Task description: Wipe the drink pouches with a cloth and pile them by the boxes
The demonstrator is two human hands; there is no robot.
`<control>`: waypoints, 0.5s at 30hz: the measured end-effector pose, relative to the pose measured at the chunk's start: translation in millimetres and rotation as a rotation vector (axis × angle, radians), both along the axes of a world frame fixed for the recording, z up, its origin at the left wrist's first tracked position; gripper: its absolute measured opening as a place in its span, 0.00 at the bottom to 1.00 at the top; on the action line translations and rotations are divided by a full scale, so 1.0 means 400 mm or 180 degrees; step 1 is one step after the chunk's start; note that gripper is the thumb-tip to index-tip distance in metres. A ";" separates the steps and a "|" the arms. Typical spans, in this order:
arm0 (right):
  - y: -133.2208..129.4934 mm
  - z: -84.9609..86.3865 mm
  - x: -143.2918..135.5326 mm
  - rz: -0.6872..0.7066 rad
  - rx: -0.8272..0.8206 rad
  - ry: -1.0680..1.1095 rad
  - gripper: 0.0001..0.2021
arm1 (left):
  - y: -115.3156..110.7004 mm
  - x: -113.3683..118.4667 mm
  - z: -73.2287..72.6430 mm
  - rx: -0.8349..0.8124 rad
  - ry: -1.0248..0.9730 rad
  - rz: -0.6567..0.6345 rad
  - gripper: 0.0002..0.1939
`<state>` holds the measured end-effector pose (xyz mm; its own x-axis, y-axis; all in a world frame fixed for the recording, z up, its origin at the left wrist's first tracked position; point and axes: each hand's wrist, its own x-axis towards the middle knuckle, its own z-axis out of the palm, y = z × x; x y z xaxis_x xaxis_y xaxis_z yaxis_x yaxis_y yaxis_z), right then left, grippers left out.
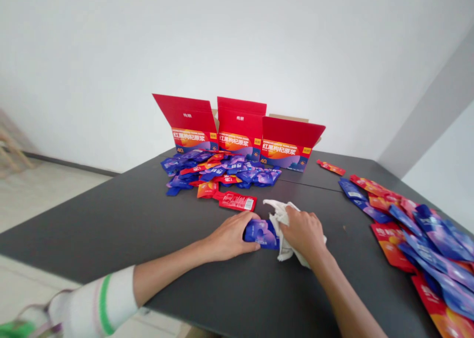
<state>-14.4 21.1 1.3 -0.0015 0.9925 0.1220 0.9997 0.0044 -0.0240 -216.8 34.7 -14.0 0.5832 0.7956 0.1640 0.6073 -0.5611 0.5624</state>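
A blue-purple drink pouch (261,233) lies at the front middle of the dark table. My left hand (234,235) is closed round its left end, thumb in front and fingers behind. Bunched in my right hand (304,231) is a white cloth (280,214), pressed against the pouch's right end, which it covers. Just beyond my left hand lies a red pouch (237,200), back label up, beside the heap of mixed red and blue pouches (225,169).
Three red boxes with raised lids (196,139) (239,143) (283,152) stand behind the heap. Another pile of red and blue pouches (425,244) covers the table's right side. One red pouch (331,167) lies alone at the back right. A white wall (237,41) rises behind the table (155,219).
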 end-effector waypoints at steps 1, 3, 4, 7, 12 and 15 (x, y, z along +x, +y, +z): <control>0.005 0.001 0.023 -0.0164 0.0023 0.0025 0.14 | 0.001 -0.008 0.006 0.0114 -0.0060 0.0003 0.25; 0.014 0.005 0.063 -0.0368 0.0076 0.0156 0.15 | 0.014 -0.032 0.023 0.0432 -0.0188 0.0129 0.26; 0.017 0.008 0.076 -0.0415 0.0118 0.0246 0.16 | 0.030 -0.048 0.033 0.0638 -0.0243 0.0268 0.26; 0.022 0.010 0.089 -0.0423 0.0206 0.0551 0.17 | 0.116 -0.117 0.059 0.1358 -0.0322 0.0887 0.26; 0.028 -0.008 0.077 -0.0265 0.0140 0.0694 0.17 | 0.321 -0.247 0.047 0.1895 0.0377 0.1878 0.29; 0.033 -0.017 0.082 -0.0200 0.0086 0.0710 0.16 | 0.396 -0.285 0.016 0.1755 0.0597 0.1970 0.31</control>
<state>18.4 34.2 -5.3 0.0901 0.9862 0.1389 0.9680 -0.0539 -0.2451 -330.9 192.9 -7.8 0.1253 0.8147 0.5662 0.9510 -0.2612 0.1655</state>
